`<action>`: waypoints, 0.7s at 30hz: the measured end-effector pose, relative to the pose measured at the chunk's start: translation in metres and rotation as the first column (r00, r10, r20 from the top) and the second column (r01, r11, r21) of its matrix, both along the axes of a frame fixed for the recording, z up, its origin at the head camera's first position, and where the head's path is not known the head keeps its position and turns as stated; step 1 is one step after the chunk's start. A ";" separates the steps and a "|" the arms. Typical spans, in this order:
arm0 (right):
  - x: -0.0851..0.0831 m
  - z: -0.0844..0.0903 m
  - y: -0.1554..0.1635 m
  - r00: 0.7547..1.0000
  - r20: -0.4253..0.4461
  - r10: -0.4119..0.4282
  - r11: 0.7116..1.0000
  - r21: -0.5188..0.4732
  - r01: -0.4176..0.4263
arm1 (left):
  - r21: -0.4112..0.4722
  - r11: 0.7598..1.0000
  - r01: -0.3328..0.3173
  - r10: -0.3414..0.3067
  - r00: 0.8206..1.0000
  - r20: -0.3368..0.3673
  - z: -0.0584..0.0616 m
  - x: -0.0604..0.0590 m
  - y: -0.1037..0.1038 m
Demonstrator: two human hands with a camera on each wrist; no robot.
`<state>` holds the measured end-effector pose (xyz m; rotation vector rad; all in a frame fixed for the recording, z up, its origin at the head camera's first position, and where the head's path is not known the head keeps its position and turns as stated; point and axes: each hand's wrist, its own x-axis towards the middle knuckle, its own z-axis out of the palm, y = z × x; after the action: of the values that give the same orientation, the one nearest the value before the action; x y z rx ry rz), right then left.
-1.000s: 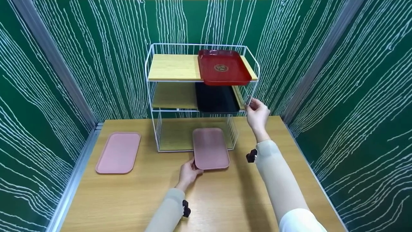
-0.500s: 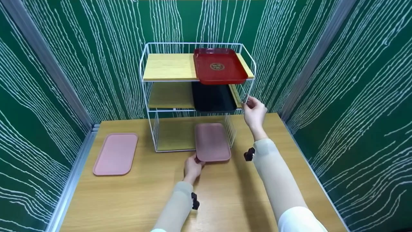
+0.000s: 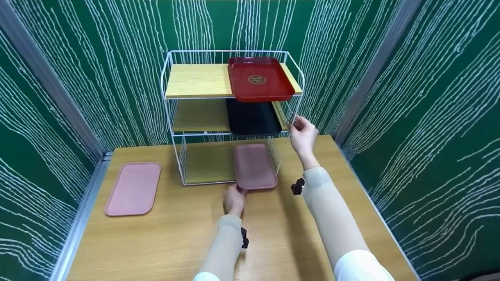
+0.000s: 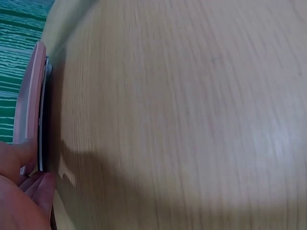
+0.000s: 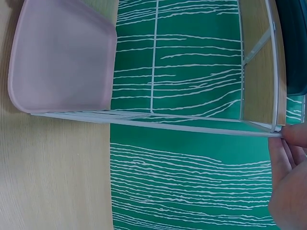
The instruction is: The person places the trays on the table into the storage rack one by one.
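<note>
A white wire rack [image 3: 168,113] with three wooden shelves stands on the table. My left hand [image 3: 234,198] pinches the near left corner of a pink tray [image 3: 254,168], which sits at the right of the bottom shelf with its front end sticking out. In the left wrist view, the thumb lies on the tray's edge and the fingers are below. My right hand [image 3: 303,134] pinches the rack's right front post at middle-shelf height. A black tray [image 3: 253,117] rests on the middle shelf, and a red tray [image 3: 261,80] with a gold emblem on the top one.
Another pink tray [image 3: 134,189] lies flat on the wooden table [image 3: 164,242], left of the rack. Green walls with white lines [image 3: 437,117] enclose the table at the back and both sides.
The pink tray in my left hand has slid back and deeper onto the bottom shelf. My right hand keeps its grip on the post. The whole view has shifted slightly.
</note>
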<state>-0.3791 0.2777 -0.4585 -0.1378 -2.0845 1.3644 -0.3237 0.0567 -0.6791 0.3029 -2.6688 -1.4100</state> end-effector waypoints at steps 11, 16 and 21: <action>-0.001 0.000 -0.003 1.000 0.014 0.011 1.000 -0.025 -0.011 | -0.003 1.000 -0.013 0.013 0.999 -0.050 0.001 -0.004 -0.001; -0.001 0.001 -0.002 1.000 0.001 0.009 1.000 -0.026 -0.009 | 0.070 0.997 0.032 -0.030 0.999 -0.037 0.002 -0.005 -0.005; 0.000 0.002 -0.002 1.000 0.012 0.004 1.000 -0.025 -0.004 | 0.063 0.997 0.034 -0.032 0.999 -0.040 0.004 -0.004 -0.006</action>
<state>-0.3788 0.2761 -0.4565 -0.1524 -2.0792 1.3954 -0.3281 0.0506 -0.6755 0.2357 -2.6140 -1.4965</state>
